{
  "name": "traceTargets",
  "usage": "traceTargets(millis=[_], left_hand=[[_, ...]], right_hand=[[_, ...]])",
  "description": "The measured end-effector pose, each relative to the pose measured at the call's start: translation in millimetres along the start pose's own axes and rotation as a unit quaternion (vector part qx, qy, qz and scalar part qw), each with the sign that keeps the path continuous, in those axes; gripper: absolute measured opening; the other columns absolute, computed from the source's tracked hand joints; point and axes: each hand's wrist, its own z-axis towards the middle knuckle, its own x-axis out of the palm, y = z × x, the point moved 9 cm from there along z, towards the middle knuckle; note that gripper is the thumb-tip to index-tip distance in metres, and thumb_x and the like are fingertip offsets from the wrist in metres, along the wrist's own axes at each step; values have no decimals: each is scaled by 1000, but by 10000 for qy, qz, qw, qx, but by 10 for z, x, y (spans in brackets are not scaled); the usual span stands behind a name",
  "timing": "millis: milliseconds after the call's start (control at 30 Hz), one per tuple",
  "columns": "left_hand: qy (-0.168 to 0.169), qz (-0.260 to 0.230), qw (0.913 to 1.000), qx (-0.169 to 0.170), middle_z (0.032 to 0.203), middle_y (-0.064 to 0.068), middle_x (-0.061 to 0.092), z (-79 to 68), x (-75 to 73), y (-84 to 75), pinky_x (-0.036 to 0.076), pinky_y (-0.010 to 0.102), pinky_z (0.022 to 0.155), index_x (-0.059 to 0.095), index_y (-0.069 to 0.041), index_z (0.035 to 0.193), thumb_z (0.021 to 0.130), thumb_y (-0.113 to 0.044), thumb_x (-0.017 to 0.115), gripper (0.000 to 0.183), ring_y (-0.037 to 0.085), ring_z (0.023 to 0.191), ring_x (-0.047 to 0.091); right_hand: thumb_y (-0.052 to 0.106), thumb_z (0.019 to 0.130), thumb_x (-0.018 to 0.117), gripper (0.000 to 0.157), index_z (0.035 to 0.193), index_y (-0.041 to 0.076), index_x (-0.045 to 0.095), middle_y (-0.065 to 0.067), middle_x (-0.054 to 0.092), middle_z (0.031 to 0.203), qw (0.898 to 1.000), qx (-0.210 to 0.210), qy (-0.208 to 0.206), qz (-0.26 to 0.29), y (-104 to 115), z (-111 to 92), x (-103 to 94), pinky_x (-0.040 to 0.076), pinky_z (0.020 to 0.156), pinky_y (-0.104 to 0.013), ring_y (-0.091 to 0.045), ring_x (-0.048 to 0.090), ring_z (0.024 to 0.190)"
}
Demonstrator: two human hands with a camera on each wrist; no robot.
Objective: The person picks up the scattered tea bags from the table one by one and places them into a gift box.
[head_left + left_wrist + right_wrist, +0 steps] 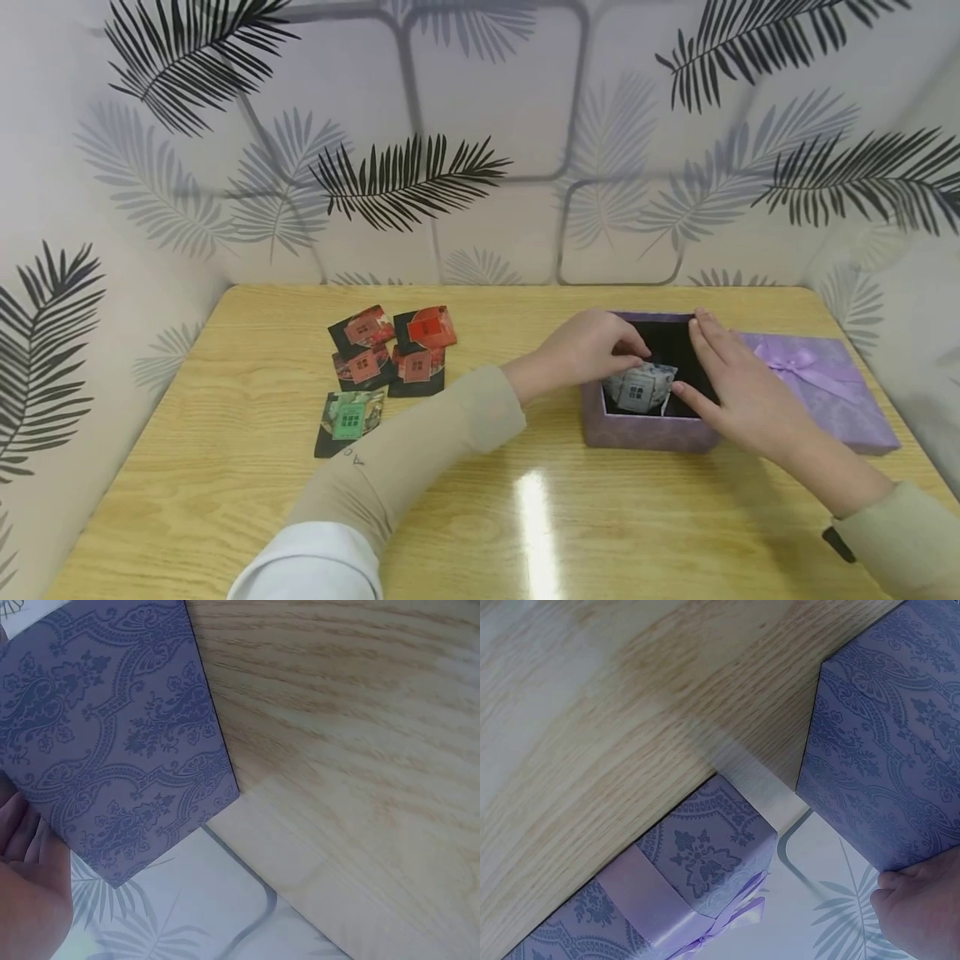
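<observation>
An open purple patterned box [648,433] with a black inside stands at the right of the table. My left hand [581,350] reaches over its left wall and pinches the upper edge of a grey-and-white sachet [637,390] inside. The fingers of my right hand [750,392] lie straight along the box's right wall, its thumb extended inward close to the sachet; whether the thumb touches it I cannot tell. In the wrist views, the box's outer walls [120,742] hide the inside, and only part of each hand shows.
Right of the box lies its purple lid [840,408] with a ribbon bow. On the table's left side, several red-and-black sachets [363,367] sit grouped, with a green one [348,421] in front of them. A patterned backdrop [480,233] rises behind the table's far edge.
</observation>
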Motion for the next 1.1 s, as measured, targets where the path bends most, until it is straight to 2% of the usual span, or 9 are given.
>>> traceTargets(millis=[200,333,467,700,900,1100], left_hand=[[-116,-113,9997,-180,124,-3,80,-59,-72,49,55,16,94,80,-14,125,106,-21,69,23,9,113,74],[-283,-643,9972,-273,124,-1,80,-137,-159,137,55,13,93,79,-12,126,105,-18,70,24,10,111,75],[-569,-1148,9911,-366,121,3,81,-241,-278,278,57,16,93,79,-9,125,103,-16,72,24,14,110,77],[-1163,-1119,9831,-865,118,6,81,-474,-584,635,60,24,95,80,-7,121,101,-16,75,22,17,107,78],[-1526,-1306,9683,-1486,121,8,80,-756,-809,1037,61,31,95,80,-8,122,102,-17,74,23,21,107,76],[-1711,-1514,9562,-1830,119,10,80,-1005,-913,1437,61,37,96,80,-8,123,102,-17,75,23,25,107,76]], right_hand=[[45,109,57,88,166,-9,17,-32,16,174,10000,9,-2,-12,-10,-6,12,4,137,-44,-45,17,164],[45,109,57,88,165,-10,18,-32,16,174,10000,-5,-9,8,-4,-7,23,2,137,-42,-46,16,164],[45,109,57,87,165,-10,18,-32,15,174,10000,23,5,55,5,-13,25,1,137,-42,-45,15,164],[45,109,56,88,165,-10,17,-31,14,174,10000,20,-30,35,6,-20,15,1,137,-42,-44,14,164],[45,109,56,88,166,-9,17,-31,15,174,10000,35,-40,52,1,-23,3,4,137,-45,-45,14,164],[45,109,57,88,166,-8,16,-31,14,175,10000,25,-12,35,10,-10,5,2,137,-42,-45,15,164]])
